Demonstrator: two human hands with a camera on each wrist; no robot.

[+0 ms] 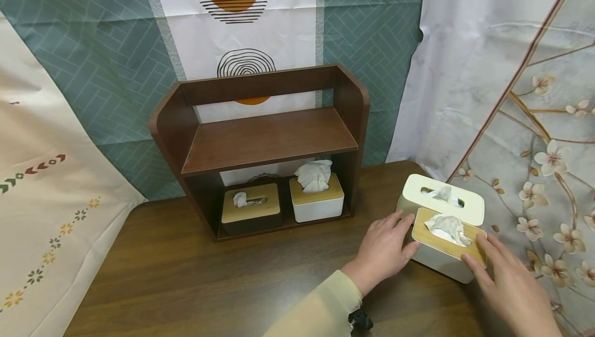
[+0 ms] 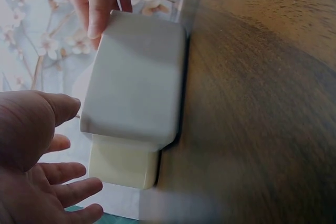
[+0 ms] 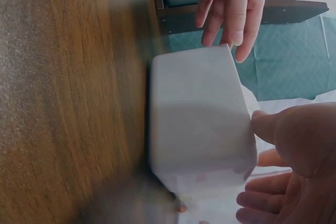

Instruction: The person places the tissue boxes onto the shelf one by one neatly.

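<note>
A white tissue box with a wooden lid (image 1: 432,250) stands on the table at the right, a crumpled tissue poking from its slot. My left hand (image 1: 385,246) is at its left end, fingers extended; in the left wrist view the thumb lies near the box's top edge without gripping it. At the opposite end is my right hand (image 1: 509,280), its fingers loosely spread and the thumb touching the top edge in the right wrist view. Directly behind stands a longer cream tissue box (image 1: 409,190), partly hidden by the wooden-lidded one.
A dark brown two-level shelf (image 1: 274,135) stands at the back of the wooden table (image 1: 209,285). Its lower level holds a black tissue box (image 1: 251,221) and another white tissue box (image 1: 318,209), both with wooden lids. Patterned cloths (image 1: 376,32) hang behind and at both sides.
</note>
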